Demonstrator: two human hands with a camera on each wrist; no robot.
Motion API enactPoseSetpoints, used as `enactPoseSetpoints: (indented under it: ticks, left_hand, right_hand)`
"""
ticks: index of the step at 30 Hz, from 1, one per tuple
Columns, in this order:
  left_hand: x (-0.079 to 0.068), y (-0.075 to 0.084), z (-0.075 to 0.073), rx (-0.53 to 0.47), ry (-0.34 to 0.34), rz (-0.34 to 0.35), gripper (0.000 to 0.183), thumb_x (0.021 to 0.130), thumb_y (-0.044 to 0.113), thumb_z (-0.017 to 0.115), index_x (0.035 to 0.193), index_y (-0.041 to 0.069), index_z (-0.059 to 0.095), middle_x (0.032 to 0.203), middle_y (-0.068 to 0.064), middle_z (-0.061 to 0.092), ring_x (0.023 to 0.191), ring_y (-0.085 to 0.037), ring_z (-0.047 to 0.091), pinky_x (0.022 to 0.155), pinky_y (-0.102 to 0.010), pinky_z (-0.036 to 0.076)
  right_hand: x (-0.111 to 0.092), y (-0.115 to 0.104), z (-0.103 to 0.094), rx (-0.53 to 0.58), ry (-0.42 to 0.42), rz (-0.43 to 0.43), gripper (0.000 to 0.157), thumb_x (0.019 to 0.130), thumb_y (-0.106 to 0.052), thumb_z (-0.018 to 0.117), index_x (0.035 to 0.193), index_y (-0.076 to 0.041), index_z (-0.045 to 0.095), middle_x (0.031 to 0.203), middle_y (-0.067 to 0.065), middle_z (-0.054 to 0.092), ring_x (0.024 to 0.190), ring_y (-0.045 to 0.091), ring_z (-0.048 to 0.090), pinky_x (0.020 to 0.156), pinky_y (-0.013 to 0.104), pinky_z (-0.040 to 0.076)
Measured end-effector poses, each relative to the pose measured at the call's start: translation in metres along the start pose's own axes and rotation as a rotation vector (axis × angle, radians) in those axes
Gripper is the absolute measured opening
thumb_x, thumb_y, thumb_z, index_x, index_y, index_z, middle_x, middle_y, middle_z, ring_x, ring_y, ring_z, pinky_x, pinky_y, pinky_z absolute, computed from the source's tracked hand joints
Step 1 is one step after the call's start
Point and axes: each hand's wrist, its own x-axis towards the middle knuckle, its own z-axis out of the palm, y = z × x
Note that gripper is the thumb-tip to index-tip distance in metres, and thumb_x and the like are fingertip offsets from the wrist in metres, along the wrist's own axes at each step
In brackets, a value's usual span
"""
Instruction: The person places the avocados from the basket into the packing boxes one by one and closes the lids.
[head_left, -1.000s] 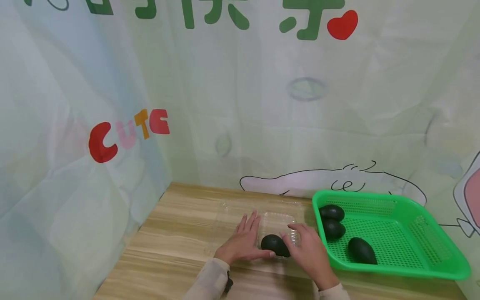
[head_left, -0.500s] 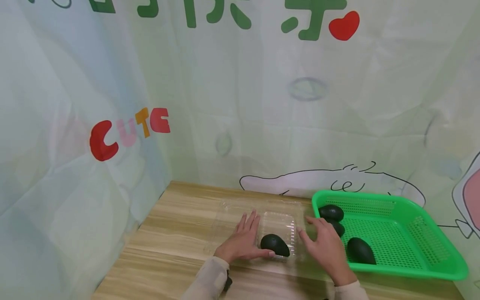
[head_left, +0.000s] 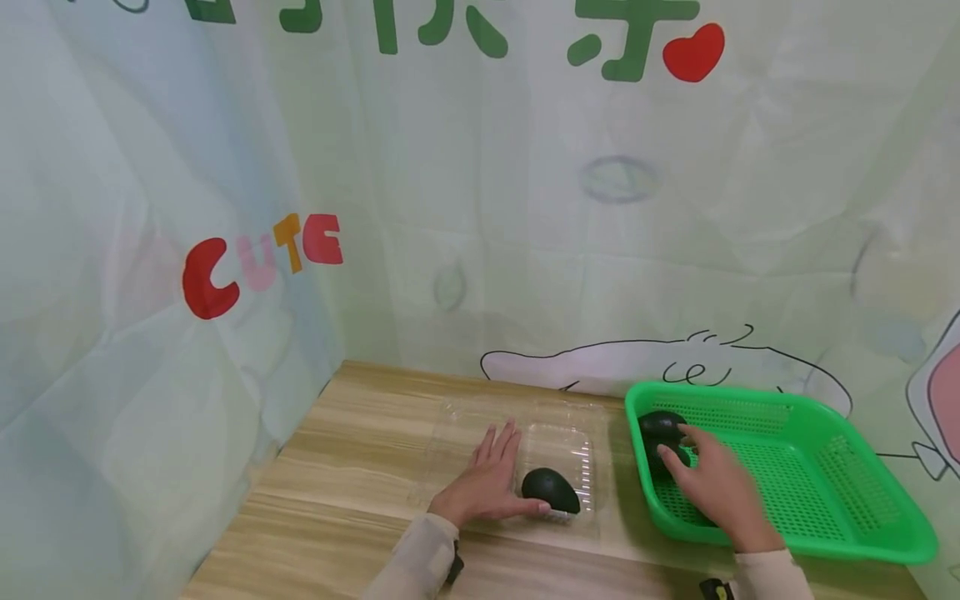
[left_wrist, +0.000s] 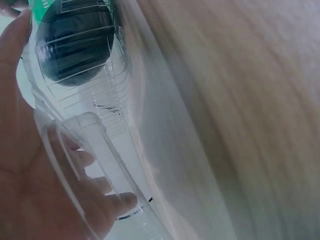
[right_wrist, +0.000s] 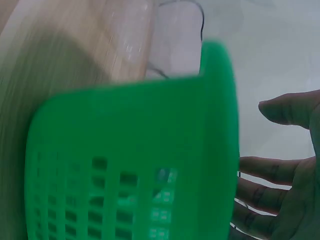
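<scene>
My left hand (head_left: pixel 487 482) lies with fairly straight fingers on the clear plastic clamshell box (head_left: pixel 557 440), which stands spread open on the table. Its thumb reaches toward a dark avocado (head_left: pixel 551 487) at the near end of the box's right half. In the left wrist view this avocado (left_wrist: pixel 75 42) shows through the ribbed wall. My right hand (head_left: pixel 720 482) hovers over the green basket (head_left: pixel 896 500), thumb and fingers spread, holding nothing. Its fingertips are close to two avocados (head_left: pixel 662 425) in the basket's left corner. Another avocado there is hidden by this hand.
The basket's raised rim (right_wrist: pixel 220 130) stands between the right hand and the box in the right wrist view. A wood-grain table (head_left: pixel 360 467) carries everything. Printed cloth (head_left: pixel 450 208) hangs behind and along the left side.
My right hand has left the avocado in the box and moved right, over the basket's rim to the avocados inside. My left hand has stayed on the box.
</scene>
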Motion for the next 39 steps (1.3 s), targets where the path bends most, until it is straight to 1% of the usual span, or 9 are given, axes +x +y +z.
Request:
enactPoseSetpoints:
  ticks: [4, 7, 10, 14, 17, 22, 32, 35, 39]
  left_hand:
    - [0.0, 0.0, 0.0, 0.007, 0.005, 0.001, 0.125, 0.079, 0.077, 0.067, 0.162, 0.002, 0.012, 0.171, -0.014, 0.002, 0.156, -0.043, 0.001, 0.123, -0.059, 0.017]
    - [0.0, 0.0, 0.0, 0.011, 0.007, -0.001, 0.125, 0.079, 0.077, 0.067, 0.162, 0.003, 0.012, 0.171, -0.014, 0.002, 0.156, -0.042, 0.001, 0.123, -0.059, 0.018]
    - [0.001, 0.0, 0.0, 0.015, 0.009, -0.003, 0.125, 0.079, 0.078, 0.066, 0.163, 0.004, 0.012, 0.172, -0.013, 0.002, 0.156, -0.041, 0.001, 0.123, -0.058, 0.018]
    - [0.0, 0.0, -0.001, 0.006, 0.004, -0.007, 0.125, 0.078, 0.078, 0.067, 0.163, 0.006, 0.011, 0.172, -0.012, 0.001, 0.156, -0.041, 0.0, 0.123, -0.058, 0.017]
    - [0.0, 0.0, -0.001, 0.003, 0.002, -0.006, 0.125, 0.078, 0.078, 0.067, 0.163, 0.006, 0.011, 0.172, -0.012, 0.001, 0.156, -0.041, 0.0, 0.124, -0.057, 0.017]
    - [0.0, -0.001, 0.001, 0.01, 0.004, 0.002, 0.125, 0.078, 0.078, 0.067, 0.163, 0.003, 0.012, 0.171, -0.014, 0.002, 0.156, -0.042, 0.002, 0.124, -0.057, 0.017]
    - [0.001, -0.001, 0.0, 0.018, -0.002, -0.003, 0.125, 0.079, 0.078, 0.066, 0.163, 0.003, 0.011, 0.171, -0.014, 0.002, 0.156, -0.042, 0.001, 0.124, -0.057, 0.017]
    - [0.001, -0.001, 0.001, 0.018, 0.0, -0.001, 0.125, 0.079, 0.077, 0.066, 0.162, 0.003, 0.011, 0.171, -0.014, 0.002, 0.156, -0.042, 0.001, 0.124, -0.057, 0.017]
    - [0.0, -0.001, 0.0, 0.01, 0.0, 0.001, 0.125, 0.079, 0.077, 0.067, 0.162, 0.002, 0.011, 0.171, -0.014, 0.002, 0.156, -0.042, 0.001, 0.124, -0.057, 0.017]
  right_hand:
    - [0.002, 0.017, -0.007, -0.04, 0.018, -0.01, 0.068, 0.1, -0.048, 0.06, 0.139, 0.008, 0.053, 0.122, 0.031, 0.066, 0.103, 0.046, 0.066, 0.075, 0.056, 0.056]
    - [0.003, 0.027, -0.012, -0.074, 0.002, -0.003, 0.069, 0.099, -0.048, 0.06, 0.138, 0.009, 0.053, 0.122, 0.032, 0.065, 0.104, 0.049, 0.065, 0.075, 0.058, 0.055]
    - [0.004, 0.035, -0.017, -0.11, -0.041, 0.014, 0.072, 0.098, -0.049, 0.062, 0.137, 0.01, 0.052, 0.126, 0.034, 0.062, 0.11, 0.052, 0.062, 0.079, 0.061, 0.054]
    - [0.006, 0.045, -0.023, -0.145, -0.124, 0.043, 0.078, 0.096, -0.052, 0.062, 0.137, 0.014, 0.05, 0.133, 0.038, 0.056, 0.119, 0.057, 0.054, 0.084, 0.064, 0.052]
    - [0.009, 0.051, -0.027, -0.16, -0.183, 0.064, 0.083, 0.096, -0.055, 0.062, 0.137, 0.016, 0.048, 0.135, 0.04, 0.053, 0.121, 0.058, 0.052, 0.085, 0.065, 0.051]
    - [0.014, 0.058, -0.029, -0.181, -0.265, 0.092, 0.093, 0.093, -0.063, 0.06, 0.14, 0.016, 0.045, 0.135, 0.041, 0.051, 0.122, 0.059, 0.051, 0.084, 0.065, 0.051]
    - [0.013, 0.065, -0.025, -0.201, -0.344, 0.122, 0.104, 0.088, -0.069, 0.063, 0.142, 0.017, 0.041, 0.133, 0.04, 0.054, 0.115, 0.058, 0.056, 0.079, 0.064, 0.052]
    - [0.011, 0.066, -0.024, -0.208, -0.361, 0.13, 0.104, 0.087, -0.068, 0.065, 0.141, 0.017, 0.041, 0.133, 0.041, 0.053, 0.114, 0.059, 0.056, 0.079, 0.064, 0.052]
    - [0.009, 0.066, -0.023, -0.218, -0.392, 0.136, 0.099, 0.087, -0.064, 0.067, 0.139, 0.017, 0.044, 0.131, 0.042, 0.054, 0.114, 0.06, 0.056, 0.081, 0.065, 0.052]
